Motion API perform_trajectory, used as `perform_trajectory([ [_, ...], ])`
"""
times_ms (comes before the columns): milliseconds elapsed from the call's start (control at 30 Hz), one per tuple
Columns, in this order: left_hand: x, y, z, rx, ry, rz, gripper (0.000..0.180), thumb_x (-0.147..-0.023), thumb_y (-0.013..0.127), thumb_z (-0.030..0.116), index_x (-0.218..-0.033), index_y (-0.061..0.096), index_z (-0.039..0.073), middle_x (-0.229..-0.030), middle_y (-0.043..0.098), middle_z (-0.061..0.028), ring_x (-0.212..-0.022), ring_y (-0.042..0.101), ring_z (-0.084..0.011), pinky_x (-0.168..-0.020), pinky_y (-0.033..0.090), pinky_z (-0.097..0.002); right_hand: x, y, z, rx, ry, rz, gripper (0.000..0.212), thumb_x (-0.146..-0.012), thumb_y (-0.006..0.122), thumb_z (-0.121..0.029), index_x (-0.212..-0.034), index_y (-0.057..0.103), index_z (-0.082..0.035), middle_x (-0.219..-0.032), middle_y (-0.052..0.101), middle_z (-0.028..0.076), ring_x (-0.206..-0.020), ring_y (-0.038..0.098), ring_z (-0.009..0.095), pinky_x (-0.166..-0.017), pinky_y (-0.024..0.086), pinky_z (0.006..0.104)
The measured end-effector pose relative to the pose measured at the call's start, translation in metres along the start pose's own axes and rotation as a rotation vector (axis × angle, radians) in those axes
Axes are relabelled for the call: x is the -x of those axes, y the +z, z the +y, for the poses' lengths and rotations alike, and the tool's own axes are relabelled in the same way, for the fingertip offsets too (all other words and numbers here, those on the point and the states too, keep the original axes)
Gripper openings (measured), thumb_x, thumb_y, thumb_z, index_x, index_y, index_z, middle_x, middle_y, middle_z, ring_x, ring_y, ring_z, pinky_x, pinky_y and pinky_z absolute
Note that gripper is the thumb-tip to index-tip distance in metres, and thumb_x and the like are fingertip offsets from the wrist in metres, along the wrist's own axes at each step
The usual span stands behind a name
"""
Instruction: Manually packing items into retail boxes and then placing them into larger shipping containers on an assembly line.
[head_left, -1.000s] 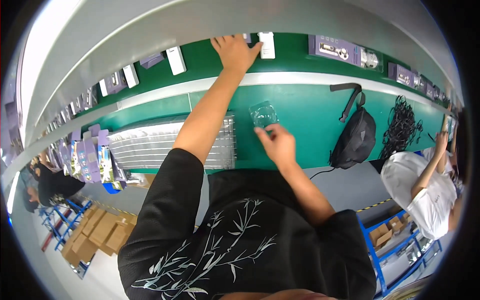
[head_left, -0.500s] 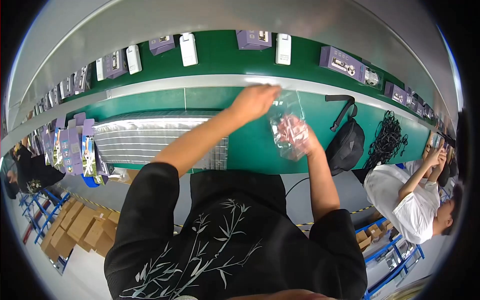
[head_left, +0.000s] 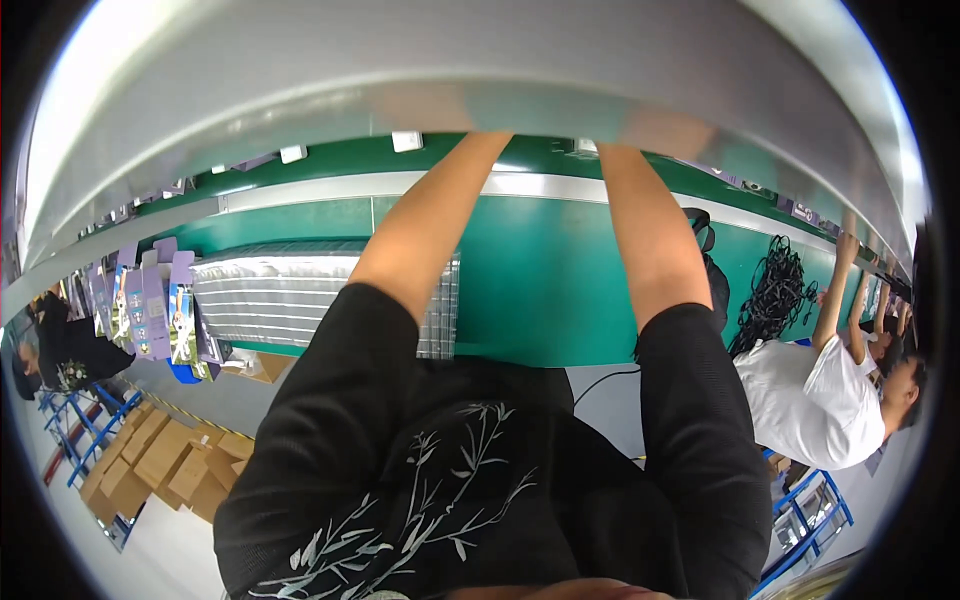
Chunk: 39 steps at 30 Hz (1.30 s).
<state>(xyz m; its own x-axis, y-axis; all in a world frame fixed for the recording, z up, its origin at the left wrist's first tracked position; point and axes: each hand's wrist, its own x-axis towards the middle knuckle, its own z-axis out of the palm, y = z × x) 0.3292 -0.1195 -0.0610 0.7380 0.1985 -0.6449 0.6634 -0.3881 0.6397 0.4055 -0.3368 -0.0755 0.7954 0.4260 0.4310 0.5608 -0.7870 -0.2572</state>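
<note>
Grey panel (head_left: 480,60) is hiding the action now. Over the green surface (head_left: 530,270), the left arm (head_left: 430,225) and right arm (head_left: 652,225) have stretched out under it, so the work's moved to the back. Hands are out of sight, can't tell if they're open or gripping. The clear bag they had is gone from view, probably back there, near that white bit (head_left: 586,146).

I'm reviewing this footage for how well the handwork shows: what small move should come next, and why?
Probably draw both hands back over the green table, since the left forearm and right forearm run up behind the grey panel, which hides both hands and anything they may hold.
</note>
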Motion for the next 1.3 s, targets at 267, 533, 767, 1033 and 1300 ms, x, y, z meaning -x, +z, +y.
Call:
perform_trajectory([
  [267, 0.122, 0.019, -0.024, -0.221, 0.484, 0.071, 0.049, -0.084, 0.071, 0.035, -0.121, 0.063, 0.004, -0.118, 0.065, -0.0190, -0.112, 0.059, -0.0335, -0.098, 0.045, -0.0414, 0.031, -0.068, 0.150, -0.058, 0.172, -0.065, 0.032, -0.097, 0.054, -0.032, -0.109, 0.071, -0.006, -0.105, 0.072, 0.013, -0.096, 0.067, 0.029, -0.084, 0.052, 0.0392],
  [533, 0.072, 0.036, 0.016, -0.399, 0.477, -0.082, 0.064, -0.075, 0.079, 0.040, -0.123, 0.061, 0.003, -0.110, 0.068, -0.0206, -0.101, 0.064, -0.0348, -0.091, 0.048, -0.0392, 0.008, -0.037, 0.065, -0.127, 0.305, -0.166, 0.033, -0.097, 0.053, -0.031, -0.109, 0.071, -0.006, -0.105, 0.072, 0.013, -0.097, 0.067, 0.030, -0.085, 0.052, 0.0394],
  [767, 0.089, 0.023, 0.027, -0.444, 0.805, 0.402, 0.035, -0.084, 0.068, 0.030, -0.108, 0.066, 0.005, -0.108, 0.067, -0.0175, -0.101, 0.062, -0.0370, -0.087, 0.050, -0.0447, 0.027, -0.068, 0.090, -0.195, 0.457, -0.342, 0.033, -0.098, 0.050, -0.029, -0.113, 0.068, -0.005, -0.108, 0.070, 0.016, -0.098, 0.066, 0.032, -0.084, 0.053, 0.0402],
  [1033, 0.271, 0.054, -0.111, -0.447, 0.665, 0.139, 0.028, -0.092, 0.060, 0.031, -0.094, 0.067, 0.004, -0.092, 0.069, -0.0109, -0.087, 0.065, -0.0310, -0.077, 0.051, -0.0409, 0.271, -0.142, -0.189, -1.533, 0.777, -1.460, 0.024, -0.093, 0.066, -0.018, -0.107, 0.067, 0.002, -0.099, 0.070, 0.009, -0.084, 0.068, 0.016, -0.076, 0.057, 0.0296],
  [1300, 0.279, 0.046, -0.136, -0.535, 0.616, 0.097, 0.026, -0.095, 0.057, 0.030, -0.095, 0.069, 0.008, -0.093, 0.071, -0.0085, -0.089, 0.065, -0.0282, -0.083, 0.050, -0.0391, 0.259, -0.165, -0.193, -0.973, 0.968, -1.123, 0.025, -0.090, 0.073, -0.020, -0.077, 0.069, 0.001, -0.063, 0.058, -0.001, -0.060, 0.053, 0.007, -0.058, 0.043, 0.0225],
])
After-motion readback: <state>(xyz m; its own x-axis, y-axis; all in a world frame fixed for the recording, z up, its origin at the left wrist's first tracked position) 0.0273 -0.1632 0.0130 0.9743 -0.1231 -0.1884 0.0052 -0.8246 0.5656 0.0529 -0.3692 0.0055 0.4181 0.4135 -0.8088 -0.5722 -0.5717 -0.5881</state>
